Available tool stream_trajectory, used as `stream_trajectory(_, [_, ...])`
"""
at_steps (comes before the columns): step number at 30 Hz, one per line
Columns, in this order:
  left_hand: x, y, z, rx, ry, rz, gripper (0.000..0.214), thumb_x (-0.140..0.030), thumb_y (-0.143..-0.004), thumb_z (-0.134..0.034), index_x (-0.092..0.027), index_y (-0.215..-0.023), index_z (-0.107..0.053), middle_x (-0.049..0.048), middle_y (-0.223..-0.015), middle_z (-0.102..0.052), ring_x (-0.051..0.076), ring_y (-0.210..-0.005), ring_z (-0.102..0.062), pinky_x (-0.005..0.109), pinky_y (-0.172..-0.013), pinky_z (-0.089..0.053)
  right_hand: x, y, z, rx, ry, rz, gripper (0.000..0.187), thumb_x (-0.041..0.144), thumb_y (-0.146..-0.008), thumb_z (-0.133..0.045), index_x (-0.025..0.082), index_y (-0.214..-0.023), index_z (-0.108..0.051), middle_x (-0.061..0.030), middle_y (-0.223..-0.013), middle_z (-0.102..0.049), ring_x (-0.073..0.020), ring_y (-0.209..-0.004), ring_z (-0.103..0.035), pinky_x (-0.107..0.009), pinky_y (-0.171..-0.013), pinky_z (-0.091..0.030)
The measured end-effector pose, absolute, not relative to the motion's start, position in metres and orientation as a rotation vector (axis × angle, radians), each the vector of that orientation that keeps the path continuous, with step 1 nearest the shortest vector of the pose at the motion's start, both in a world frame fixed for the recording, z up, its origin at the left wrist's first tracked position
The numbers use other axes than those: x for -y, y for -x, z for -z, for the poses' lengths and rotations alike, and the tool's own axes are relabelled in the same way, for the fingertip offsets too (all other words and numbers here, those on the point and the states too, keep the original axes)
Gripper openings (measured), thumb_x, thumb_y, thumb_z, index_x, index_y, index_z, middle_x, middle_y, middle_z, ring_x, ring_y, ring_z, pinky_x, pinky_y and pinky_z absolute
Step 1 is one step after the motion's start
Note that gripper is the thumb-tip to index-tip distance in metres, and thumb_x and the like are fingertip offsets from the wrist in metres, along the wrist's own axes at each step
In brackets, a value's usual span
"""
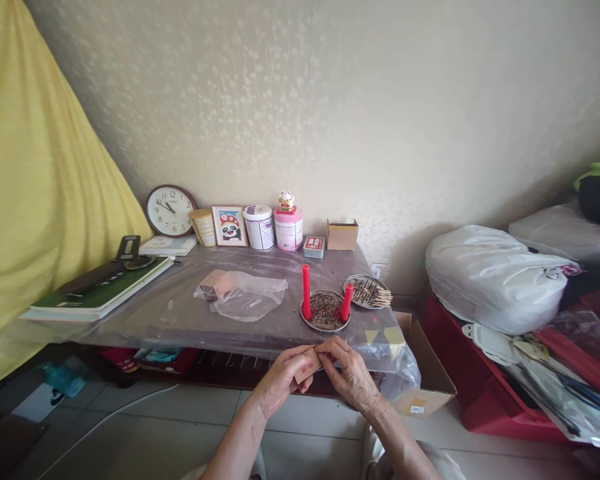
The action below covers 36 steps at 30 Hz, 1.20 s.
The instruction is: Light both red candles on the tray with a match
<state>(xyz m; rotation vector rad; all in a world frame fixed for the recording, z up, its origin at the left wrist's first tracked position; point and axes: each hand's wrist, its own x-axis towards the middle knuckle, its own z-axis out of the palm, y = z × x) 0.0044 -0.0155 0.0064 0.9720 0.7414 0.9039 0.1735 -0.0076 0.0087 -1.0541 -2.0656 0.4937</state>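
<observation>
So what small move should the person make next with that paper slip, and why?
Probably lay the tan paper slip by the similar paper stack at the clear plastic bag's mouth. The left hand and right hand both pinch the slip near the table edge, and that stack looks like the same paper.

A cream patterned wall (360, 120) rises behind a plastic-covered table (130, 320) above pale floor tiles (305, 420).

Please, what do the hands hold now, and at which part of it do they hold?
The left hand and right hand hold a small tan card with red marks, by its upper part. The fingers partly hide the exact grip.
</observation>
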Motion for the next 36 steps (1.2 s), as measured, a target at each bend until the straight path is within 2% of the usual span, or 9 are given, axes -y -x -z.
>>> stream_trajectory(9, [0.0141, -0.0017, -0.007, -0.758, -1.091, -0.865, 0.026, -0.037, -0.079, -0.055, -0.013, -0.086, -0.064, -0.0044, -0.057, -0.043, 0.007, -0.043, -0.037, 0.022, -0.041, -0.023, 0.0095, -0.1778, -0.0095, 2.117, 1.059, -0.578, 0.01, 0.014, -0.087, -0.053, 0.02, -0.09, -0.06, -0.0032, -0.087, -0.064, -0.0157, -0.077, -0.061, -0.026, -0.071, -0.048])
stream_trajectory(13, [0.0142, 0.001, -0.0088, -0.757, -1.129, -0.828, 0.026, -0.036, -0.08, -0.055, -0.013, -0.086, -0.065, -0.0039, -0.057, -0.044, 0.007, -0.045, -0.038, 0.023, -0.042, -0.024, 0.0072, -0.1785, -0.0092, 2.132, 0.999, -0.612, 0.014, 0.013, -0.088, -0.052, 0.021, -0.093, -0.062, -0.0032, -0.089, -0.064, -0.0158, -0.082, -0.061, -0.026, -0.074, -0.048])
stream_trajectory(17, [0.0136, 0.003, -0.0079, -0.76, -1.145, -0.808, 0.022, -0.033, -0.078, -0.055, -0.013, -0.083, -0.064, -0.0039, -0.058, -0.045, 0.007, -0.044, -0.038, 0.023, -0.042, -0.025, 0.0043, -0.1791, -0.0073, 2.12, 1.008, -0.629, 0.012, 0.011, -0.086, -0.054, 0.02, -0.083, -0.062, -0.0018, -0.082, -0.063, -0.0149, -0.077, -0.06, -0.025, -0.072, -0.047])
stream_trajectory(22, [0.0117, 0.0041, -0.0031, -0.765, -1.15, -0.799, 0.023, -0.029, -0.077, -0.053, -0.012, -0.087, -0.065, -0.0039, -0.058, -0.046, 0.007, -0.042, -0.038, 0.022, -0.041, -0.026, 0.0048, -0.1801, -0.0057, 2.123, 1.049, -0.684, 0.01, 0.012, -0.086, -0.054, 0.019, -0.081, -0.059, -0.0007, -0.079, -0.063, -0.0141, -0.073, -0.06, -0.024, -0.068, -0.046])
stream_trajectory(26, [0.0119, 0.0037, -0.0042, -0.758, -1.14, -0.802, 0.028, -0.027, -0.076, -0.053, -0.012, -0.096, -0.066, -0.0023, -0.063, -0.049, 0.006, -0.042, -0.038, 0.022, -0.04, -0.026, 0.0064, -0.1805, -0.0089, 2.098, 1.074, -0.731, 0.011, 0.016, -0.087, -0.052, 0.02, -0.08, -0.058, -0.0001, -0.078, -0.062, -0.0143, -0.071, -0.059, -0.024, -0.066, -0.046])
stream_trajectory(30, [0.0138, 0.0039, -0.0097, -0.746, -1.069, -0.844, 0.026, -0.03, -0.078, -0.056, -0.012, -0.094, -0.065, -0.0015, -0.063, -0.051, 0.006, -0.043, -0.038, 0.022, -0.04, -0.023, 0.0062, -0.1821, -0.0122, 1.989, 1.13, -0.847, 0.011, 0.02, -0.087, -0.052, 0.02, -0.079, -0.059, 0.0011, -0.072, -0.062, -0.0141, -0.068, -0.058, -0.025, -0.066, -0.045])
stream_trajectory(33, [0.0143, 0.0045, -0.0121, -0.742, -1.01, -0.875, 0.033, -0.033, -0.079, -0.056, -0.012, -0.103, -0.062, -0.001, -0.065, -0.053, 0.006, -0.042, -0.039, 0.022, -0.041, -0.023, 0.0052, -0.1821, -0.0126, 1.773, 1.115, -1.052, 0.016, 0.032, -0.086, -0.054, 0.019, -0.079, -0.059, 0.0025, -0.066, -0.06, -0.0136, -0.064, -0.057, -0.025, -0.064, -0.047])
stream_trajectory(36, [0.0139, 0.0034, -0.0127, -0.739, -0.958, -0.921, 0.037, -0.031, -0.079, -0.054, -0.012, -0.111, -0.058, -0.0004, -0.069, -0.055, 0.006, -0.044, -0.041, 0.022, -0.043, -0.026, 0.0039, -0.1788, -0.011, 1.53, 1.06, -1.248, 0.025, 0.044, -0.082, -0.059, 0.02, -0.087, -0.059, 0.003, -0.067, -0.061, -0.0127, -0.06, -0.058, -0.025, -0.061, -0.049])
